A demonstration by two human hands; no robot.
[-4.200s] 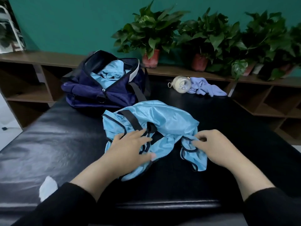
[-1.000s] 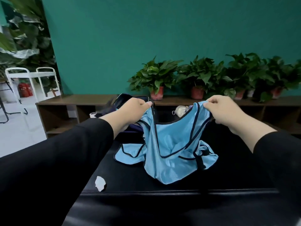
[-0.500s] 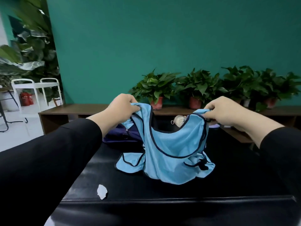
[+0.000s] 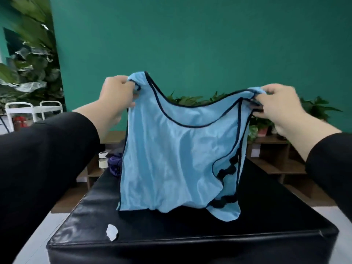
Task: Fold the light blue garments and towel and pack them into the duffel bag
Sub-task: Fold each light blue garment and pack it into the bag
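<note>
A light blue sleeveless vest (image 4: pixel 171 159) with dark trim hangs spread out above the black padded table (image 4: pixel 190 229). My left hand (image 4: pixel 118 94) grips its left shoulder strap, and my right hand (image 4: pixel 276 103) pinches its right shoulder strap. The vest's hem just touches the table top. A dark blue duffel bag (image 4: pixel 114 164) shows only as a sliver behind the vest's left edge; most of it is hidden.
A small white jar (image 4: pixel 102 159) stands left of the bag. A white scrap (image 4: pixel 112 231) lies near the table's front left corner. Potted plants (image 4: pixel 316 109) line a wooden shelf (image 4: pixel 276 162) behind, and a white cart (image 4: pixel 32 111) stands at far left.
Both hands have lifted the vest higher and pulled it wider apart, so it now hangs flat and open. It lay bunched on the table a few seconds ago. The view has tilted up.
</note>
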